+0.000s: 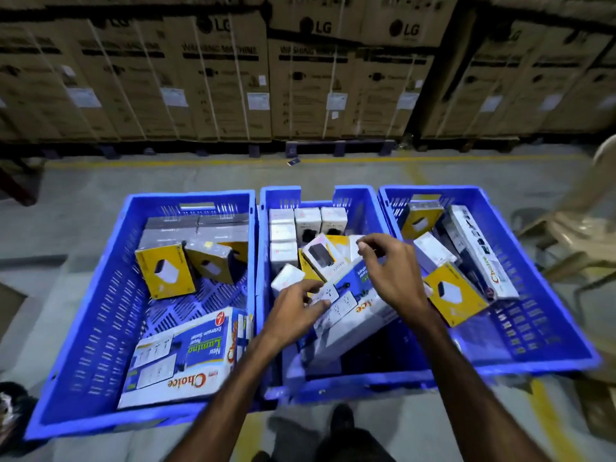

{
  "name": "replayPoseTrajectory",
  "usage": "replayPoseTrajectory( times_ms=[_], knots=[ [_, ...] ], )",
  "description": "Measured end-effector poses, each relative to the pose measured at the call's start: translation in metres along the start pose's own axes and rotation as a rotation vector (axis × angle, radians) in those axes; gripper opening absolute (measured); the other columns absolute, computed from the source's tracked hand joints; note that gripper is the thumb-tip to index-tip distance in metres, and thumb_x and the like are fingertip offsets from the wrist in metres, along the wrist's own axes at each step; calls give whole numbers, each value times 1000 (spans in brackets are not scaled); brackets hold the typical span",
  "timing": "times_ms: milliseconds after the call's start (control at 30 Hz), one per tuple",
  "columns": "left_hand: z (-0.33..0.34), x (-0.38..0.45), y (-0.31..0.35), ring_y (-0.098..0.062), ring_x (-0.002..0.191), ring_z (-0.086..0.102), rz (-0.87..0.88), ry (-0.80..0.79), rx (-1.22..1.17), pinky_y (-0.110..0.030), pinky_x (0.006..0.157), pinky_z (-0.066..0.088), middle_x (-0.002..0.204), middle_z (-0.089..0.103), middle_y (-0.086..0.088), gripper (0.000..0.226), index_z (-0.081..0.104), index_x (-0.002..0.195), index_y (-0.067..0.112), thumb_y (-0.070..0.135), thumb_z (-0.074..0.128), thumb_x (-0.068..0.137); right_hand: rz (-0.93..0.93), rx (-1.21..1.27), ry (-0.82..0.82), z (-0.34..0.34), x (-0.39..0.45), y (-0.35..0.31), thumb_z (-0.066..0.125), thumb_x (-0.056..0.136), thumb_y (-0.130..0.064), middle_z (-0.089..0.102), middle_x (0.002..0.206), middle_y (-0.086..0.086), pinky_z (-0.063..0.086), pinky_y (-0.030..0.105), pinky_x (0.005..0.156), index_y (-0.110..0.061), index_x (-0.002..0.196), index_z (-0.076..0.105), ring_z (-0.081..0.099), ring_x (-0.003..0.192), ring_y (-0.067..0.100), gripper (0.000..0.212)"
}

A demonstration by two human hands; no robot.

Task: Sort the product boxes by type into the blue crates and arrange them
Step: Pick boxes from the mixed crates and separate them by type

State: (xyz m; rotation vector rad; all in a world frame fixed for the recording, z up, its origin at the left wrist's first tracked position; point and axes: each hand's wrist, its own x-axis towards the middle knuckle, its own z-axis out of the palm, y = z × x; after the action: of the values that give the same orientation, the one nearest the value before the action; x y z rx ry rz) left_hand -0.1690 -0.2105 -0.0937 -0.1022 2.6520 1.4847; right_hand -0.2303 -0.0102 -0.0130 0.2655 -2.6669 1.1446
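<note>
**A:** Head view, the only one: three blue crates in a row on the floor. Which step is this?

**B:** Mid-sort, I'd say. Both hands are over the middle crate [370, 383], bottom centre. The left hand [296, 311] has its fingers [315, 290] curled loosely onto the long white-and-blue box [350, 315] lying tilted there, touching it more than gripping. The right hand [393, 275] hovers just above with fingers bent, thumb and forefinger near each other; can't tell if it's pinching anything.

**A:** And the rest?

**B:** Left crate [100, 311] has yellow boxes [165, 271] at the back and a matching long box [180, 358] at the front. Right crate [546, 328] is mixed: a yellow box [455, 295], another long one [480, 251]. Small white boxes [306, 221] stand in rows at the back of the middle crate.

**A:** Next move?

**B:** Probably get a proper two-handed grip on that tilted box and lift it clear of the loose boxes around it, then over to the left crate.
</note>
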Motion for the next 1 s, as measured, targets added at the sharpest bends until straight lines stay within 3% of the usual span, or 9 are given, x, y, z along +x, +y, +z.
replayPoseTrajectory(
  times_ms=[100,233,300,400,533,600,700,867,1000],
  knots=[
    [5,-14,-4,-10,87,65,34,-26,-37,-29,85,56,116,73,4,40,70,129,20,30,78,91,243,31,53,10,-46,-3,66,95,-35,76,81,-4,57,37,73,-22,91,74,71,80,19,16],
    [15,-32,-11,-8,87,66,87,-60,-85,-33,86,57,116,70,5,40,69,131,15,24,77,93,833,91,71,25,-104,17,71,82,-38,77,80,13,57,35,75,-8,83,76,74,82,35,30],
    [19,-40,-11,-7,86,67,96,-57,-80,-33,87,56,114,72,6,40,70,128,17,27,77,90,963,253,32,33,-118,29,71,67,-40,76,72,13,65,46,70,-3,80,75,76,67,33,39],
    [25,-50,-13,-13,92,69,93,-67,-76,-39,91,58,113,72,8,43,70,128,24,36,75,87,1054,481,109,42,-109,34,80,72,-21,75,95,21,62,43,54,0,95,69,76,75,33,34],
    [23,-53,-5,-13,91,69,87,-66,-61,-37,90,58,109,71,9,41,70,129,22,32,77,90,1097,564,39,64,-94,25,88,77,-11,72,94,18,56,36,49,-2,109,61,70,73,29,43],
    [21,-54,-2,-13,90,69,76,-49,-53,-36,88,58,105,72,9,37,71,126,22,31,76,90,1138,578,67,77,-92,26,91,72,-7,70,103,22,62,46,62,-3,121,45,72,85,34,67],
    [24,-59,-2,-10,86,70,69,-11,-41,-38,86,59,103,73,9,39,73,123,22,37,73,87,1160,625,103,82,-91,26,92,69,-9,67,106,20,60,51,69,-10,116,36,70,92,36,73],
    [36,-60,8,-1,82,68,52,108,-51,-32,79,60,101,75,12,32,75,120,22,32,75,90,986,512,132,69,-83,29,92,60,-39,69,110,8,61,44,85,-18,115,46,70,96,30,75],
    [52,-55,34,-5,79,68,94,190,-115,-30,72,59,95,76,12,20,77,110,20,22,78,90,771,448,166,25,-58,25,81,56,-62,71,112,-3,58,44,89,-27,111,56,69,100,24,70]
  ],
)
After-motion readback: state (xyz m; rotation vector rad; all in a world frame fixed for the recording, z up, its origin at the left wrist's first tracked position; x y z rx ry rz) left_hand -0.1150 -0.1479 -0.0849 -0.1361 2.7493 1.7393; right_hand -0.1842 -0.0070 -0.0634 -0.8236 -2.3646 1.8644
